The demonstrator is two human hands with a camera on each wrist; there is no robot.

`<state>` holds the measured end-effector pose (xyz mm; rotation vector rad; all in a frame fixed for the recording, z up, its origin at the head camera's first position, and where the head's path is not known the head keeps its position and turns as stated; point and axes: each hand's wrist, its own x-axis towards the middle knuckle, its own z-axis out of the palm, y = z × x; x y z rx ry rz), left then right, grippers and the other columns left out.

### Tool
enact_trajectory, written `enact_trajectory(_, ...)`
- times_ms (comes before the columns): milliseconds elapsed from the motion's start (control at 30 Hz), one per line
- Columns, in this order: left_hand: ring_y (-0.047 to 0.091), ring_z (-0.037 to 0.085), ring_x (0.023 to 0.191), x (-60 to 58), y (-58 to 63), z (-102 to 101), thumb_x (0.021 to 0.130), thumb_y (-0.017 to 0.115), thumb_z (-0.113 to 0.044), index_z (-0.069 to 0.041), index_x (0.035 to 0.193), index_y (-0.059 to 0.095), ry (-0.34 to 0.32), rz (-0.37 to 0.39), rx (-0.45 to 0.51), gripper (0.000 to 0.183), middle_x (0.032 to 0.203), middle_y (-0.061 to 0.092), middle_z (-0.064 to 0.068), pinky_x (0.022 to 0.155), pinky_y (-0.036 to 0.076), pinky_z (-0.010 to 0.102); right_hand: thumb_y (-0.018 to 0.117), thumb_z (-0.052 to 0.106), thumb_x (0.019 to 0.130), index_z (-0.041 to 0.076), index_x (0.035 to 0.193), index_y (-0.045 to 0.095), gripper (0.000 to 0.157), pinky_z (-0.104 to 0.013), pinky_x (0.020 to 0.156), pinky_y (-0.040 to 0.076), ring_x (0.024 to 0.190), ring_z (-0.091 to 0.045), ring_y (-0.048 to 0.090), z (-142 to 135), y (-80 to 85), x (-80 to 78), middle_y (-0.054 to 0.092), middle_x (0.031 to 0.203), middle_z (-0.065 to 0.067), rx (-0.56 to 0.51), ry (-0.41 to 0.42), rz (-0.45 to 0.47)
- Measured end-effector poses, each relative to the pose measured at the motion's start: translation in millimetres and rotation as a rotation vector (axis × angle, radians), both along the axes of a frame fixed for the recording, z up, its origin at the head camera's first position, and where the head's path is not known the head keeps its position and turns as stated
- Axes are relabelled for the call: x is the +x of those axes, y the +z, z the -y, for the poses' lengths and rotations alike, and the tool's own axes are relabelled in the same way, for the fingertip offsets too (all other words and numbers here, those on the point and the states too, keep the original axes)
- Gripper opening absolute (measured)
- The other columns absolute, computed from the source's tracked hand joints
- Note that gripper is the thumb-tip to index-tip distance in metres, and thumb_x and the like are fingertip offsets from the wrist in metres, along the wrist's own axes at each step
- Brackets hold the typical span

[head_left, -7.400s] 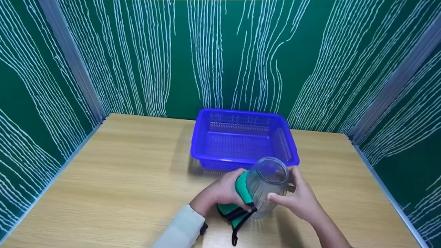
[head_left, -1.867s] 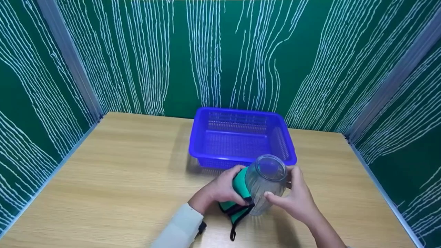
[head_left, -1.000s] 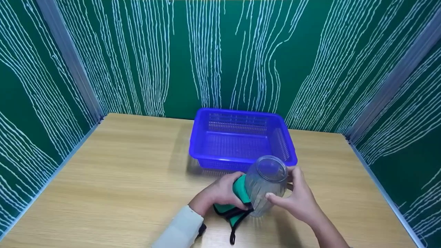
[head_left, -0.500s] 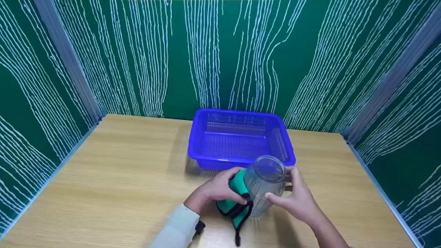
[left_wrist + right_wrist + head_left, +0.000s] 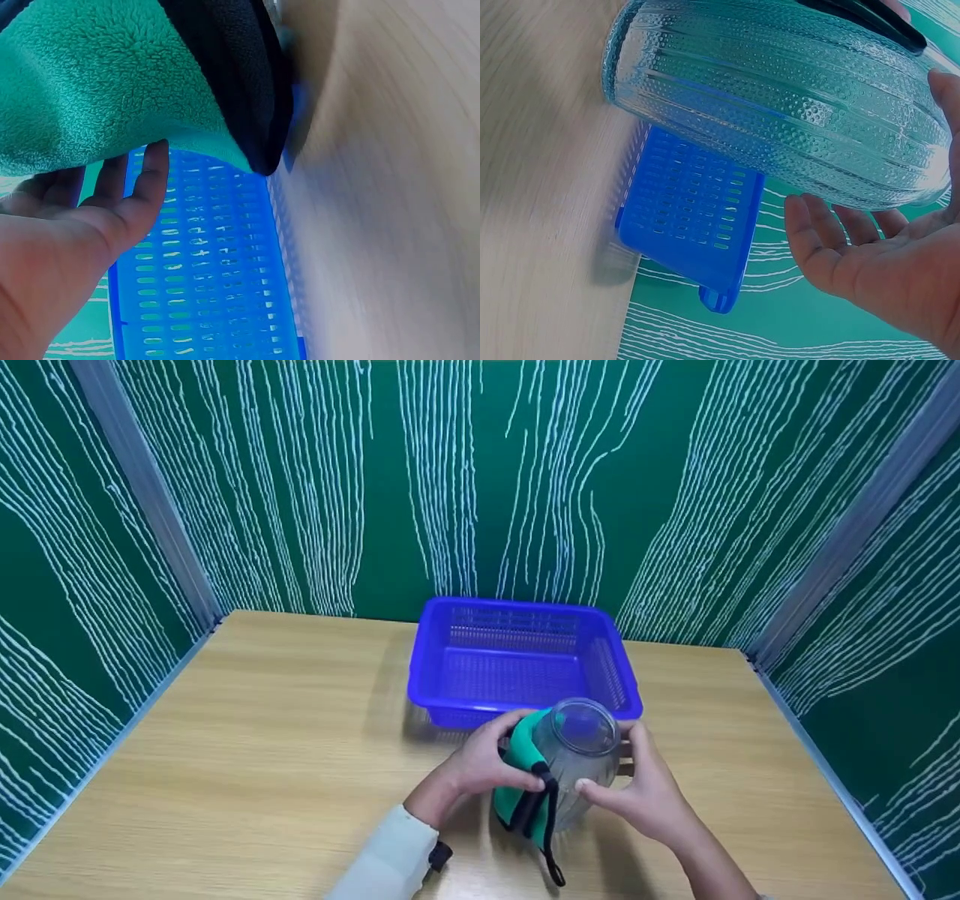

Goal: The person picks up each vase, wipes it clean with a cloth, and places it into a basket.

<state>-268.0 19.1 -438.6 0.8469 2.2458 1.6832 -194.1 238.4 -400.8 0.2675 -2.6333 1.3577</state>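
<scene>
A clear, textured glass jar [image 5: 577, 765] stands in front of the basket, its round rim facing up. My right hand [image 5: 649, 787] holds the jar from the right, thumb on the near side and fingers behind it. With my left hand [image 5: 484, 757] I grip a green microfiber cloth [image 5: 517, 795] with black edging and a hanging loop, pressing it against the jar's left side. In the left wrist view the fluffy cloth [image 5: 112, 82] hides part of the fingers. The right wrist view shows the jar's ribbed, dotted wall [image 5: 780, 105] close to the fingers.
A blue-purple perforated plastic basket [image 5: 487, 707] sits just behind the jar on the wooden table [image 5: 262, 750]. Green walls [image 5: 660, 472] with white wavy lines enclose the table at the back and sides.
My left hand has slid the cloth up and to the right along the jar, and its loop has swung right. The right hand keeps its hold and the jar stays in place.
</scene>
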Motion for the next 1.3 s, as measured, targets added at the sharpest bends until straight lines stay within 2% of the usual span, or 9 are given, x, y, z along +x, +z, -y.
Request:
enact_trajectory(167,0.046,0.010,0.104,12.2,22.5,2.0,0.057,0.081,-0.026,-0.030,0.124,0.044,-0.005,0.036,0.030,0.076,0.112,0.051,-0.014,0.087,0.037,0.035,0.078,0.033,0.062,0.017,0.120,0.034,0.075,-0.035,0.079,0.043,0.102,-0.014,0.046,-4.2,-8.3,-5.4,0.048,0.115,0.002,0.001,0.005,0.003)
enact_trajectory(233,0.046,0.010,0.103,12.4,24.0,1.3,0.058,0.080,-0.025,-0.029,0.124,0.043,-0.009,0.037,0.044,0.076,0.112,0.051,-0.014,0.086,0.038,0.034,0.078,0.033,0.062,0.018,0.121,0.034,0.075,-0.035,0.079,0.043,0.104,-0.014,0.046,-4.0,-8.1,-5.5,0.047,0.116,0.003,0.003,0.007,-0.001)
enact_trajectory(367,0.048,0.010,0.100,10.2,24.1,-0.5,0.058,0.080,-0.026,-0.028,0.123,0.044,-0.008,0.034,0.071,0.075,0.112,0.052,-0.011,0.083,0.040,0.033,0.077,0.033,0.062,0.019,0.121,0.033,0.075,-0.035,0.079,0.043,0.104,-0.015,0.046,-3.9,-8.0,-6.1,0.047,0.116,0.003,0.007,0.013,-0.002)
enact_trajectory(600,0.049,0.011,0.098,-2.7,8.1,-7.6,0.059,0.078,-0.034,-0.044,0.119,0.041,0.049,0.040,0.044,0.072,0.112,0.051,-0.015,0.080,0.042,0.033,0.077,0.033,0.062,0.021,0.122,0.032,0.076,-0.034,0.078,0.045,0.103,-0.016,0.047,-3.1,-7.7,-7.4,0.047,0.116,0.004,0.007,0.014,0.012)
enact_trajectory(767,0.048,0.011,0.100,0.6,11.0,-10.9,0.059,0.077,-0.041,-0.047,0.119,0.039,0.080,0.032,0.037,0.072,0.115,0.048,-0.017,0.080,0.041,0.035,0.077,0.032,0.064,0.018,0.123,0.032,0.076,-0.035,0.078,0.044,0.104,-0.015,0.046,-2.7,-8.0,-7.9,0.046,0.118,0.003,0.002,0.031,0.001)
enact_trajectory(933,0.046,0.008,0.102,5.3,17.5,-14.8,0.057,0.077,-0.045,-0.047,0.119,0.038,0.123,-0.057,-0.002,0.074,0.115,0.046,-0.019,0.082,0.040,0.033,0.077,0.026,0.065,0.015,0.122,0.034,0.072,-0.031,0.077,0.044,0.101,-0.010,0.044,-1.7,-6.8,-7.0,0.046,0.116,0.001,0.013,0.042,-0.026)
enact_trajectory(1033,0.047,0.005,0.101,6.6,19.6,-17.5,0.055,0.077,-0.046,-0.047,0.120,0.038,0.145,-0.114,-0.013,0.076,0.114,0.046,-0.020,0.082,0.041,0.032,0.076,0.019,0.065,0.009,0.120,0.037,0.068,-0.029,0.075,0.045,0.099,-0.011,0.044,1.2,-0.3,-3.9,0.047,0.114,-0.003,0.013,0.055,-0.049)
enact_trajectory(1200,0.046,0.005,0.101,7.6,20.3,-21.0,0.056,0.077,-0.045,-0.046,0.122,0.037,0.144,-0.142,0.003,0.077,0.115,0.046,-0.019,0.082,0.040,0.032,0.075,0.012,0.066,0.005,0.119,0.038,0.065,-0.029,0.075,0.045,0.099,-0.013,0.045,8.0,16.2,4.8,0.048,0.113,-0.007,0.014,0.053,-0.045)
enact_trajectory(1300,0.046,0.005,0.101,6.9,18.6,-23.0,0.056,0.078,-0.043,-0.044,0.123,0.037,0.132,-0.153,0.016,0.078,0.116,0.046,-0.019,0.083,0.040,0.031,0.074,0.010,0.066,0.004,0.119,0.037,0.065,-0.028,0.076,0.045,0.099,-0.014,0.045,9.6,20.4,7.9,0.048,0.113,-0.007,0.022,0.047,-0.037)
